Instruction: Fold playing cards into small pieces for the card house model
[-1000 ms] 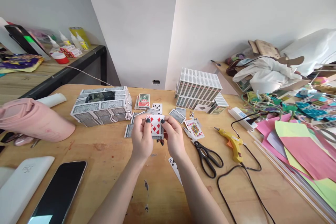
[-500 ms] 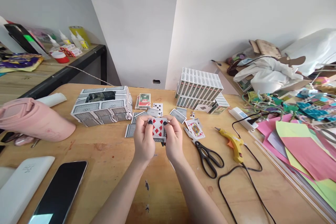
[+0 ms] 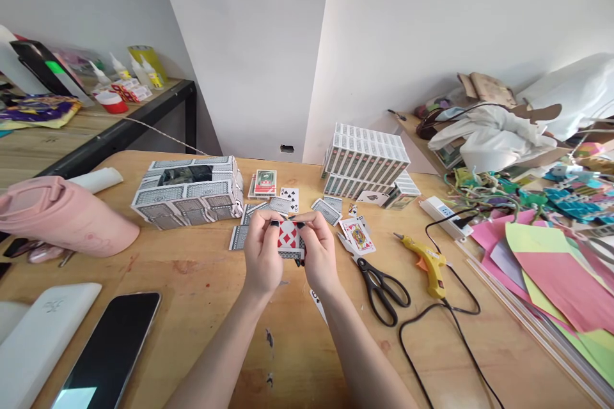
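A playing card with red diamonds (image 3: pixel 288 238) is gripped at its two sides by my left hand (image 3: pixel 265 255) and my right hand (image 3: pixel 319 252). My thumbs lie on its face near the top edge, and the fingers curl behind, partly hidden. Under its lower edge shows a grey-patterned piece, with something small and dark below. Grey-backed cards (image 3: pixel 238 238) lie just left of my left hand. Another card (image 3: pixel 318 305) sticks out from under my right forearm. Face-up cards (image 3: pixel 356 235) and black-handled scissors (image 3: pixel 381 287) lie right of my right hand.
A card-covered box (image 3: pixel 189 198) stands at the back left, card boxes (image 3: pixel 367 156) are stacked at the back right. A yellow glue gun (image 3: pixel 426 262) trails its cord at right. A pink tumbler (image 3: pixel 67 217) and a phone (image 3: pixel 110 351) are at left.
My thumbs and fingertips have come closer together at the top of the card, and its upper edge looks bent. A card by my right forearm shows more now.
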Available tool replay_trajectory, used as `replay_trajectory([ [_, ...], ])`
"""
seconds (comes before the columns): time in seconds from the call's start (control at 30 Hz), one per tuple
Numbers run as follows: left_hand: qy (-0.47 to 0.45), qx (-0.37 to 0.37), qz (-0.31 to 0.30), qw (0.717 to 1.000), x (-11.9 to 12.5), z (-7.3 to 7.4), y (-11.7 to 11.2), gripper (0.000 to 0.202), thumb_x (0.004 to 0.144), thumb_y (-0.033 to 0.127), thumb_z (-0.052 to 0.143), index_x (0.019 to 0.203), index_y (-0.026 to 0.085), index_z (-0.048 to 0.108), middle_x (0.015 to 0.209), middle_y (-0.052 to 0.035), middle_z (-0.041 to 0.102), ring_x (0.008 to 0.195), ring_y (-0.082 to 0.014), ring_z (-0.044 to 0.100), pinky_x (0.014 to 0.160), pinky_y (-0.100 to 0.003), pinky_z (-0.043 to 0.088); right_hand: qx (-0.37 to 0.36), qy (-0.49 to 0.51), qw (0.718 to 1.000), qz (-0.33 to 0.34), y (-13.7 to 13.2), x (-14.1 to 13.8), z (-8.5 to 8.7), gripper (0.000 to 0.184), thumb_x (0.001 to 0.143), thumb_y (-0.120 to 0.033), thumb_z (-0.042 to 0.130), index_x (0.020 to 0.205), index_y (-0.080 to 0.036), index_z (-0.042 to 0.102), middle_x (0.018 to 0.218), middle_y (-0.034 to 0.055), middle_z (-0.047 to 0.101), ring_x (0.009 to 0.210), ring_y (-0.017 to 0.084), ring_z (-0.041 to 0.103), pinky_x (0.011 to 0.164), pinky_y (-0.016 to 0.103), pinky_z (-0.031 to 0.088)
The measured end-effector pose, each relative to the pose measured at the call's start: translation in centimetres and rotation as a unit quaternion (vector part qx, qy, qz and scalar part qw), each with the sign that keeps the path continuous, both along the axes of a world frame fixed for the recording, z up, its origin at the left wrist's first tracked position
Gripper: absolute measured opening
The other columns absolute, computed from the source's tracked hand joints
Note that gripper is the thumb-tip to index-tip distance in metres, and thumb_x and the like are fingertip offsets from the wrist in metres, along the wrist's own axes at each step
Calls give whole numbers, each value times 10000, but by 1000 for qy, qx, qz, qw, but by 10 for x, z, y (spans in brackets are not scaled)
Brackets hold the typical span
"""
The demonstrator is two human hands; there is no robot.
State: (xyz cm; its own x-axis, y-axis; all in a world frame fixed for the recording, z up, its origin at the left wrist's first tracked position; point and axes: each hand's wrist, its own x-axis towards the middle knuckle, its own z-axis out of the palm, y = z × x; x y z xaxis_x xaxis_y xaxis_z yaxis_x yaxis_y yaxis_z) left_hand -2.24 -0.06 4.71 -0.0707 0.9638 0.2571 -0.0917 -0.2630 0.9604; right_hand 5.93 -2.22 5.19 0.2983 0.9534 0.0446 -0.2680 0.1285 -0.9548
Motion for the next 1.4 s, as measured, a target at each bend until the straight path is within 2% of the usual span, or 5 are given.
replay_trajectory([
  [0.37, 43, 32, -9, 999, -9, 0, 3, 96, 778, 171, 418, 770, 204, 507, 638, 29, 474, 500, -94, 407, 455, -210, 332, -61, 106, 980, 155, 4, 29, 3, 275, 745, -425, 454, 820, -176, 545, 621, 5, 531, 509, 126, 513, 321, 185, 347],
  [0.53, 103, 85, -8, 991, -12, -2, 3, 120, 799, 171, 407, 772, 204, 519, 646, 28, 492, 513, -100, 414, 496, -226, 347, -132, 59, 971, 192, 3, 31, 2, 337, 776, -460, 514, 613, -167, 482, 467, -21, 504, 359, 75, 440, 296, 165, 272],
  [0.83, 146, 176, -44, 973, -16, -4, 3, 146, 810, 195, 396, 737, 201, 522, 693, -13, 525, 616, -142, 474, 577, -273, 379, -178, 79, 933, 301, -3, 41, 15, 365, 754, -472, 574, 586, -157, 496, 325, -46, 479, 239, 40, 328, 266, 153, 193],
  [1.13, 43, 58, -62, 995, -10, -6, 5, 252, 794, 288, 433, 989, 185, 555, 866, -45, 587, 767, -172, 548, 663, -287, 438, -117, 12, 970, 214, 1, 36, 7, 392, 737, -537, 569, 622, -170, 493, 374, -26, 555, 271, 76, 444, 304, 169, 330],
  [1.4, -2, -28, -34, 999, 2, -2, 2, 232, 818, 388, 516, 749, 174, 574, 723, -16, 607, 667, -132, 549, 588, -226, 441, -51, -129, 973, 184, -3, 32, 11, 390, 832, -504, 447, 759, -154, 601, 359, -50, 506, 261, 71, 408, 312, 174, 295],
])
